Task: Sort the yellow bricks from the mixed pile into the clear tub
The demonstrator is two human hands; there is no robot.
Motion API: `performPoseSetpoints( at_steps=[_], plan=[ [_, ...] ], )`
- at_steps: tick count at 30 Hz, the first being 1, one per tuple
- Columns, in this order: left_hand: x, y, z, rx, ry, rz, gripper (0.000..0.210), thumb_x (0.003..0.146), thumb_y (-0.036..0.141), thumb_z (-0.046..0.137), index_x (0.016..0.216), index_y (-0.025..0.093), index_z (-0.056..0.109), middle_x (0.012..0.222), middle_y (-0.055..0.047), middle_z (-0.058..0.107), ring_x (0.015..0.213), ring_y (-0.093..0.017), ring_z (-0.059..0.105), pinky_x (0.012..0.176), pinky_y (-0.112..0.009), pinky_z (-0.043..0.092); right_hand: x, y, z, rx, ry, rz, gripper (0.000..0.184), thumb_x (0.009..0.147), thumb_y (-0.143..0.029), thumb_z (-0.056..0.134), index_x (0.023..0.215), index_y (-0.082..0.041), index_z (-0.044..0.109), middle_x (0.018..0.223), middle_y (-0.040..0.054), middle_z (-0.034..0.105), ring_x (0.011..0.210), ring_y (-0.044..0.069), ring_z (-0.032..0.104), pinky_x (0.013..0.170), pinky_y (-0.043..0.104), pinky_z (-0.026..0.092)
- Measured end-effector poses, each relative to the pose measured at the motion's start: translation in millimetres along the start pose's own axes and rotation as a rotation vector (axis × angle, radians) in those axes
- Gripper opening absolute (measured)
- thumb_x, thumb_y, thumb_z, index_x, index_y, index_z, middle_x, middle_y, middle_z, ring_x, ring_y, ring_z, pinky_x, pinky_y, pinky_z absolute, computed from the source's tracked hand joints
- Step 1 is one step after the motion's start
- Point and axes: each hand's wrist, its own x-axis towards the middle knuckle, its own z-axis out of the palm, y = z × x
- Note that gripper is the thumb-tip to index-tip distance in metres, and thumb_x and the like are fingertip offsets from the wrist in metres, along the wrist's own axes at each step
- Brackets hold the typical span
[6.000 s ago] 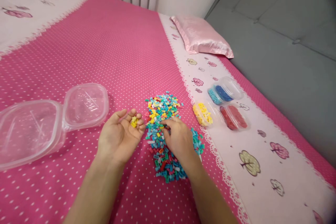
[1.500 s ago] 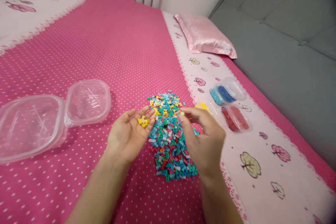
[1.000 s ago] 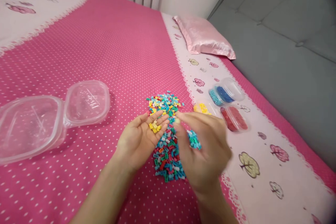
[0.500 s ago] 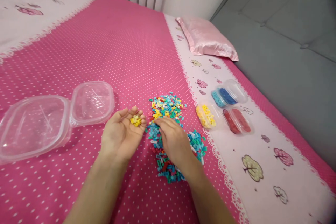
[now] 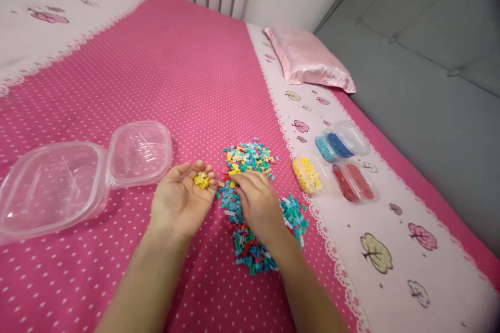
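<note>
My left hand (image 5: pixel 182 200) is turned palm up and cupped, with a small heap of yellow toy bricks (image 5: pixel 202 180) resting on its fingers. To its right lies a loose pile of tiny mixed toy bricks (image 5: pixel 250 156) in blue, teal, green, yellow, red and white. Over the middle of that pile is my right hand (image 5: pixel 260 205), palm down, hiding part of it. Its thumb and forefinger are bent together, and a yellow brick (image 5: pixel 233 183) shows at their tips.
Clear plastic boxes stand on the right: one with yellow bricks (image 5: pixel 307 174), one with blue bricks (image 5: pixel 339 144), one with red bricks (image 5: pixel 353 182). A clear two-part container (image 5: pixel 103 177) lies left. The pink bedspread (image 5: pixel 187 78) carries everything, including a pillow (image 5: pixel 312 60), beside a grey headboard (image 5: pixel 422 26).
My right fingertips have shifted slightly within the pile, and a yellow brick now shows just under them. My left hand keeps its cupped pose with the yellow bricks.
</note>
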Motion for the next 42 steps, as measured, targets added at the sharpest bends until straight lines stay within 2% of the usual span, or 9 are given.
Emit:
performPoseSetpoints(
  at_steps=[3,6,10,14,21,24,29,38,42],
  plan=[
    [-0.6,-0.4,1.1,0.0,0.004,0.001,0.033,0.087,0.012,0.034,0.061,0.012,0.055,0.064,-0.007,0.054,0.062,-0.013,0.053,0.056,-0.023,0.051,0.4,2.1,14.3,-0.023,-0.019,-0.041,0.032,0.091,-0.013,0.045,0.12,-0.014,0.061,0.116,0.0092,0.066,0.113,0.021,0.052,0.1,0.036,0.041],
    [-1.4,-1.1,2.1,0.002,0.01,0.0,0.034,0.087,0.013,0.034,0.06,0.012,0.054,0.064,-0.007,0.053,0.06,-0.012,0.051,0.054,-0.022,0.05,-0.9,2.5,20.4,-0.045,-0.005,0.001,0.031,0.091,-0.016,0.047,0.119,-0.015,0.061,0.112,0.0105,0.066,0.109,0.022,0.053,0.098,0.037,0.043],
    [-1.7,-1.8,1.9,0.007,-0.007,-0.005,0.034,0.087,0.014,0.034,0.06,0.013,0.054,0.064,-0.006,0.053,0.06,-0.012,0.051,0.053,-0.022,0.049,-1.6,2.9,19.2,-0.038,0.002,0.056,0.027,0.09,-0.017,0.048,0.111,-0.016,0.065,0.102,0.0103,0.066,0.1,0.023,0.054,0.091,0.038,0.046],
    [-1.0,-1.7,0.9,0.013,-0.013,-0.008,0.034,0.087,0.014,0.034,0.06,0.012,0.054,0.064,-0.007,0.053,0.059,-0.012,0.052,0.055,-0.022,0.049,-0.9,3.8,17.1,-0.009,0.002,0.082,0.022,0.089,-0.017,0.05,0.104,-0.016,0.067,0.098,0.0086,0.068,0.098,0.022,0.055,0.091,0.037,0.045],
    [-0.4,-1.4,1.5,0.017,-0.002,-0.014,0.034,0.086,0.013,0.034,0.06,0.012,0.054,0.063,-0.007,0.054,0.06,-0.012,0.052,0.055,-0.022,0.05,0.5,4.2,20.4,0.067,0.014,0.058,0.021,0.088,-0.016,0.051,0.103,-0.018,0.066,0.1,0.0066,0.071,0.112,0.022,0.053,0.1,0.037,0.042],
    [-0.6,-1.7,1.7,0.013,-0.001,-0.018,0.033,0.086,0.013,0.035,0.059,0.012,0.054,0.063,-0.007,0.054,0.06,-0.013,0.052,0.054,-0.023,0.05,0.3,4.5,21.4,0.073,0.032,0.055,0.022,0.087,-0.014,0.052,0.102,-0.019,0.067,0.098,0.0066,0.071,0.112,0.022,0.054,0.1,0.038,0.042],
    [-0.5,-1.6,2.1,-0.001,0.0,-0.013,0.033,0.086,0.013,0.035,0.06,0.013,0.055,0.062,-0.007,0.054,0.06,-0.013,0.052,0.053,-0.023,0.051,-0.2,4.2,20.3,0.117,0.083,0.081,0.022,0.084,-0.012,0.052,0.1,-0.019,0.067,0.098,0.0068,0.07,0.105,0.021,0.056,0.095,0.037,0.044],
    [1.1,-3.0,-0.3,0.029,-0.006,-0.007,0.032,0.087,0.013,0.033,0.062,0.013,0.054,0.063,-0.007,0.055,0.059,-0.013,0.054,0.055,-0.023,0.051,0.3,1.6,19.9,0.185,0.182,0.128,0.012,0.084,-0.015,0.056,0.088,-0.02,0.067,0.089,0.0033,0.071,0.093,0.019,0.06,0.089,0.034,0.043],
    [0.0,-4.0,1.5,0.031,0.012,-0.008,0.03,0.087,0.013,0.034,0.065,0.013,0.054,0.065,-0.007,0.057,0.061,-0.014,0.057,0.056,-0.025,0.054,1.1,0.0,12.0,0.205,0.296,0.166,0.01,0.084,-0.018,0.057,0.088,-0.02,0.066,0.088,0.0033,0.071,0.088,0.018,0.062,0.085,0.034,0.045]
  ],
)
